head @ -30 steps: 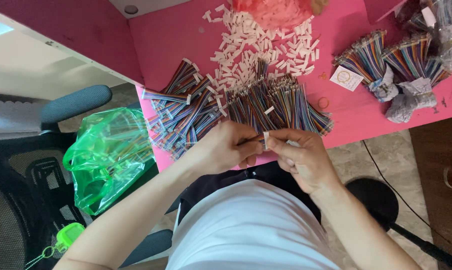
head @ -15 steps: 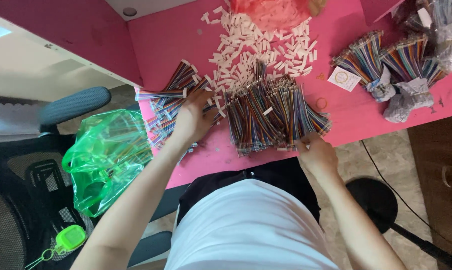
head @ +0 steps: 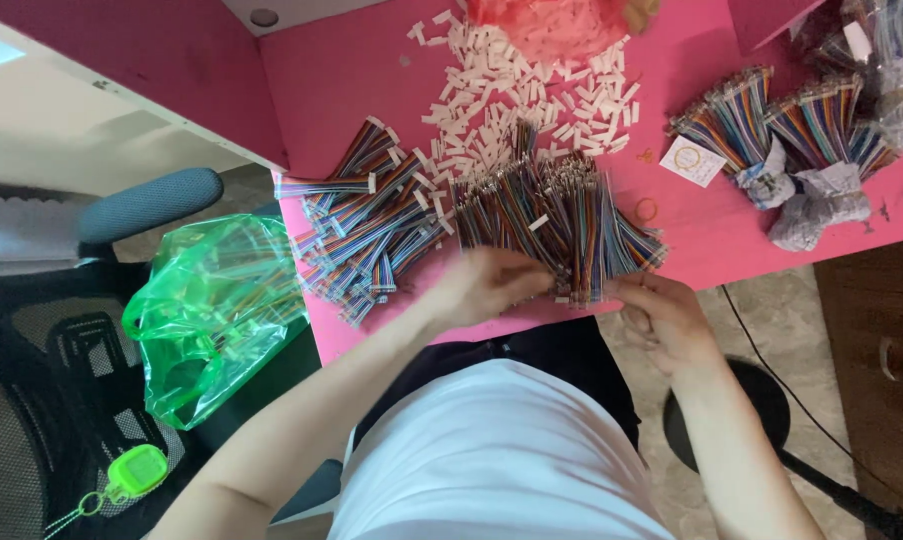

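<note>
Both hands at the near table edge, in front of the torso. Left hand lies over the near end of the middle wire pile, fingers curled down onto the wires; whether the grip pinches a strand, cannot tell, the hand is blurred. Right hand just right of it, at the pile's near right corner, fingertips pressed together on the wire ends that overhang the edge; what sits between them is too small to make out. The pile reaches from both hands away across the table, its loose ends fanned out past the fingertips. Left of the left hand, close but apart, a second heap of flat ribbon wires sprawls to the table's left edge, some ends over it. Beyond the pile, a scatter of small white connectors runs up to a red bag at the far edge. Well to the right of the right hand, two tied wire bundles with white wrapped ends, a small card and a rubber band between them and the pile. Bare pink surface lies right of the right hand as far as the bundles; left side is crowded. Below the left edge, off the table, a green bag hangs beside a chair armrest.
</note>
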